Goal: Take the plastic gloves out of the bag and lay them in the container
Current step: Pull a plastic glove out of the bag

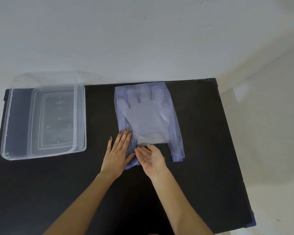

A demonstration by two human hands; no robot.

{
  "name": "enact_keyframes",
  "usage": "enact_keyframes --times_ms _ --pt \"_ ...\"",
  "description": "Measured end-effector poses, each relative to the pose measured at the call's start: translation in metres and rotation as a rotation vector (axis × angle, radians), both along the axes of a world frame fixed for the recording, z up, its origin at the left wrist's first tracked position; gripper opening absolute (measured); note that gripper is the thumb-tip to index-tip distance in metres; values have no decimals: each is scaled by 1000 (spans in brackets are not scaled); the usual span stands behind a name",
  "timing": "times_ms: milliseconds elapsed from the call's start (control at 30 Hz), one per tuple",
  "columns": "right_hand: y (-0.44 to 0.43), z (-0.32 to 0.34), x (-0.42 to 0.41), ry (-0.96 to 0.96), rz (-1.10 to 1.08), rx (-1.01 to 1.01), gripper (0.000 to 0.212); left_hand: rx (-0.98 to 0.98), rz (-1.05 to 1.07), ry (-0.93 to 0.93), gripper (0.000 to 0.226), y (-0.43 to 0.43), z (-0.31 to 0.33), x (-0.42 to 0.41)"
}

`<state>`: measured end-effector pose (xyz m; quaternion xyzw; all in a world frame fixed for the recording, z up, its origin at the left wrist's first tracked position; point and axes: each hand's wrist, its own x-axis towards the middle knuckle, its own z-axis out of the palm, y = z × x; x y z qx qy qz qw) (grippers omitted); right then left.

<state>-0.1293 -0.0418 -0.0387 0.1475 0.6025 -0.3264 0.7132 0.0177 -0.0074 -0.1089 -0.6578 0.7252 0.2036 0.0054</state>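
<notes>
Both grips lay spread: left hand [116,152] flat on the bag [174,133], right hand [150,157] palm-up at its mouth; gloves [143,114] showed dimly through it.

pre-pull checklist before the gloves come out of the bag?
1. Clear plastic gloves still inside the translucent purple plastic bag: ok.
2. Left hand flat on the bag's near-left part, pinning it: ok.
3. Right hand, palm up, at the bag's near opening: ok.
4. Grip on the gloves: not ok, fingers open.
5. Clear rectangular plastic container lidless, empty: ok.
6. Glove count: cannot tell.
</notes>
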Motion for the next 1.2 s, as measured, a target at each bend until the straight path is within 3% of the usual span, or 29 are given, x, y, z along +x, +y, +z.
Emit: enact_keyframes --times_ms 500,933,1200 --pt "-7 2 -2 135 -140 -72 23 9 7 -2 80 -1 2 -2" --pt "11 -12 -6 334 -169 -31 17 13 -5 -36 80 -1 1 -2" --pt "20 -6 -18 345 -187 -58 11 -6 -14 -51 80 -1 3 -2"
